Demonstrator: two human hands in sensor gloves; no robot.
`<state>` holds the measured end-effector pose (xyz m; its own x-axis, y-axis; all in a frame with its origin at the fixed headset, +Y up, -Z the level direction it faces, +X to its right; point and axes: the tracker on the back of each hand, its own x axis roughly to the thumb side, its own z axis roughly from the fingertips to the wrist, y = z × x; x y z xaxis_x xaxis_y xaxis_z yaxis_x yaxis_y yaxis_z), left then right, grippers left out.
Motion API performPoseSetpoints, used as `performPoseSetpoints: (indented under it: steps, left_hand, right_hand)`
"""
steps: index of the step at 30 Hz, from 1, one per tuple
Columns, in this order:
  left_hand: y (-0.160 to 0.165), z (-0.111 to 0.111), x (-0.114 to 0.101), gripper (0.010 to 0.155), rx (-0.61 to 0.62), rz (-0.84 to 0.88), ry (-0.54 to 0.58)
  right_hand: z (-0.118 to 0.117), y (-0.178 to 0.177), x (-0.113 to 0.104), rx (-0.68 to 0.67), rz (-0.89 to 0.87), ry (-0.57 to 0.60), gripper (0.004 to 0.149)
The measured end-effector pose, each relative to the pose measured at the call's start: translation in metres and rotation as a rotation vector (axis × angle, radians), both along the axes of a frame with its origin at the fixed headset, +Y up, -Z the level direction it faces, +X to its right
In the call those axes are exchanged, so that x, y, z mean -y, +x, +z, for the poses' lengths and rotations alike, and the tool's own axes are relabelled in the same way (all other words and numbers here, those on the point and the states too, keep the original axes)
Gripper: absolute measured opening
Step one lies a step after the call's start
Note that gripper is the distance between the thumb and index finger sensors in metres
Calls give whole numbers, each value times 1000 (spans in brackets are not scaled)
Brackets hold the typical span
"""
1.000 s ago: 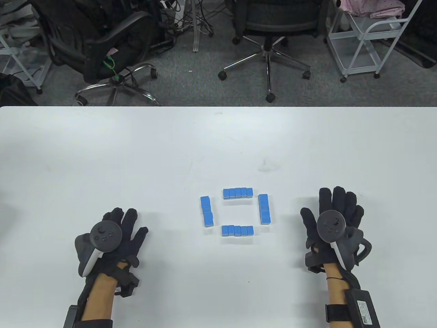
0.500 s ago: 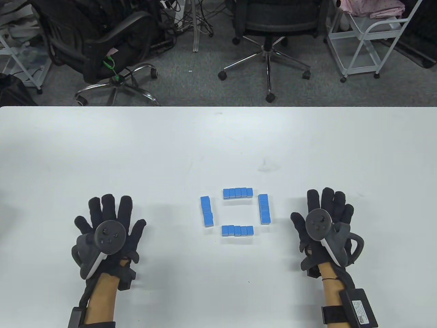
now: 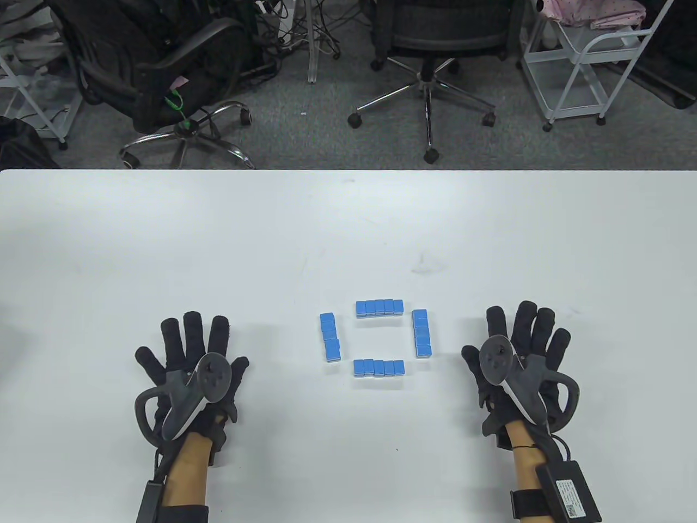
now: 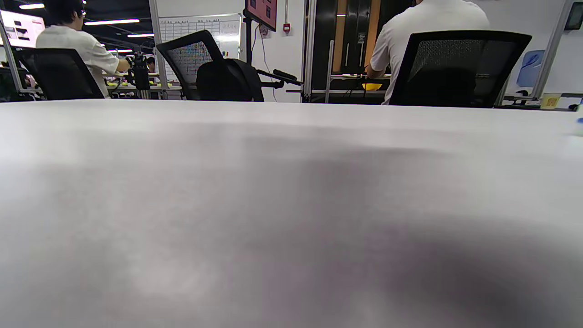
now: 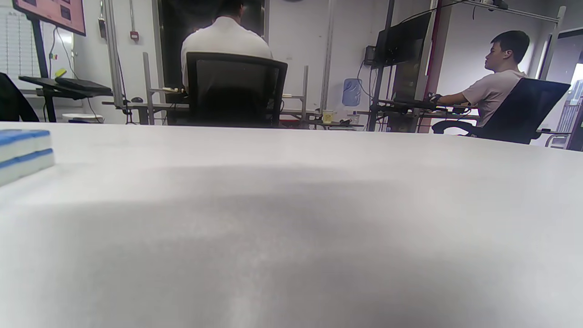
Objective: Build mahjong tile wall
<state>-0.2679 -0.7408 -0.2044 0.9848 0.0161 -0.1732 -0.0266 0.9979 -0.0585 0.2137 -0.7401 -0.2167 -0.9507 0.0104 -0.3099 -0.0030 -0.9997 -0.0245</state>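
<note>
While hands (image 3: 190, 365) flank tiles (image 3: 377, 338), chairs (image 3: 430, 32) stand beyond

Bright, even overhead light; soft shadows pool on the table (image 4: 291, 255) beneath both hands, wrist views blurred close up.

White table (image 5: 291, 218), 2 stacked blue-topped tiles (image 5: 23, 155) at left

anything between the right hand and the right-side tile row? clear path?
Nothing visible stands in the way. The right hand lies flat on the white table, fingers spread, off to the right of the right tile row, with only bare tabletop between them. The right wrist view shows the same: stacked tiles at its left edge, bare surface ahead.
</note>
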Motion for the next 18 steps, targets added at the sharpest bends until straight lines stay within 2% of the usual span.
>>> performPoseSetpoints:
  steps: [18]
  left_hand:
    - [16,-10,1,75,84,-5,-6]
  right_hand:
    - [-7,-6,18,-6,86,-60,80]
